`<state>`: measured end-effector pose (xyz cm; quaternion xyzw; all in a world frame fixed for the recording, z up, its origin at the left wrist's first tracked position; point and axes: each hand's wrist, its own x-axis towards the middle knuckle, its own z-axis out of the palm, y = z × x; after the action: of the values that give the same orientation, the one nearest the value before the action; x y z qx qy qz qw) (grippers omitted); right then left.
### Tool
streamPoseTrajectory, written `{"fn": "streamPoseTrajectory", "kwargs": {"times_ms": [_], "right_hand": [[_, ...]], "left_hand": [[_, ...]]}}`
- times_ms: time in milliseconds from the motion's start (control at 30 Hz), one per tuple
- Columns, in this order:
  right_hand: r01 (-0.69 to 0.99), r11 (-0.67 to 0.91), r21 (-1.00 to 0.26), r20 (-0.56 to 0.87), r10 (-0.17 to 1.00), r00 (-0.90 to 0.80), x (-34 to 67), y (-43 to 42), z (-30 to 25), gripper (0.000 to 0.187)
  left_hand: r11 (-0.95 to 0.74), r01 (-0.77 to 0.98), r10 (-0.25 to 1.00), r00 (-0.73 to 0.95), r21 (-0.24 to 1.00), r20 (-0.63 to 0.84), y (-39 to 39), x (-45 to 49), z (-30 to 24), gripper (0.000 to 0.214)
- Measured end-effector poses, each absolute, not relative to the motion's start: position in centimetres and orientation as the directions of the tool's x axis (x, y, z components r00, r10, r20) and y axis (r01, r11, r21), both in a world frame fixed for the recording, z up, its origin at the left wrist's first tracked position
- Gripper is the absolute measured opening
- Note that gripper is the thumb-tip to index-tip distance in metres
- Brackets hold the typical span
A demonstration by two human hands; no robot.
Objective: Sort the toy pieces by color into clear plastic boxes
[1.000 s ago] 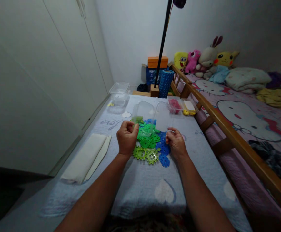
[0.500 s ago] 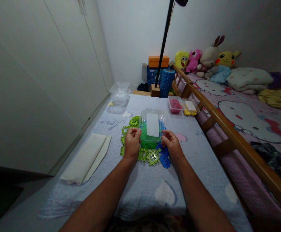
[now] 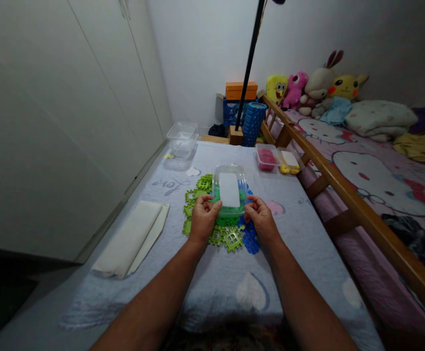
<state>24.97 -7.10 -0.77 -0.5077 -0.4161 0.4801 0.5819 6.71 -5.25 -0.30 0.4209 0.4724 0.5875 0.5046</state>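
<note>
Both hands are at the near end of a clear plastic container point(image 3: 230, 214) with a white label point(image 3: 229, 190) on its top and green pieces showing through it. My left hand point(image 3: 203, 218) grips its near left corner, the thumb lying over the rim. My right hand point(image 3: 261, 218) pinches the near right corner with thumb and fingertips. Around the container lie flat lime-green interlocking toy pieces point(image 3: 233, 238) on the left and front, and blue gear-shaped pieces point(image 3: 250, 239) on the right. Whether the container rests on the pieces or is held just above them, I cannot tell.
A folded cream cloth point(image 3: 131, 239) lies at the left. Clear tubs point(image 3: 183, 139) stand at the back left; a tub of pink pieces point(image 3: 266, 158) and one with yellow pieces point(image 3: 289, 163) stand at the back right. A wooden bed rail point(image 3: 329, 178) borders the table's right side.
My left thumb has moved right, onto the container's top near its front left corner. The container has shifted slightly left and its label has turned a little. My right hand has barely moved.
</note>
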Motion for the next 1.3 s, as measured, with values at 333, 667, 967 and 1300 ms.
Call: {"fn": "streamPoseTrajectory", "kwargs": {"times_ms": [333,667,967,1300], "right_hand": [[-0.111,0.035,-0.993,0.013,0.982,0.190,24.8,-7.3,-0.6,0.046],[-0.053,-0.106,-0.993,-0.109,0.993,0.048,24.6,-8.2,0.2,0.062],[-0.038,-0.025,-0.999,-0.028,0.998,0.059,24.5,-7.9,-0.3,0.060],[-0.018,0.009,-1.000,0.008,0.998,0.060,24.5,-7.8,-0.5,0.057]], "left_hand": [[-0.031,-0.168,0.986,-0.167,0.985,0.003,-5.4,6.7,-0.1,0.037],[-0.072,-0.130,0.980,-0.195,0.989,0.046,-5.2,6.7,-0.6,0.035],[-0.061,-0.103,0.980,-0.193,0.993,0.040,-5.1,6.8,-0.8,0.034],[-0.066,-0.136,0.983,-0.178,0.989,0.041,-5.1,6.9,-0.8,0.035]]}}
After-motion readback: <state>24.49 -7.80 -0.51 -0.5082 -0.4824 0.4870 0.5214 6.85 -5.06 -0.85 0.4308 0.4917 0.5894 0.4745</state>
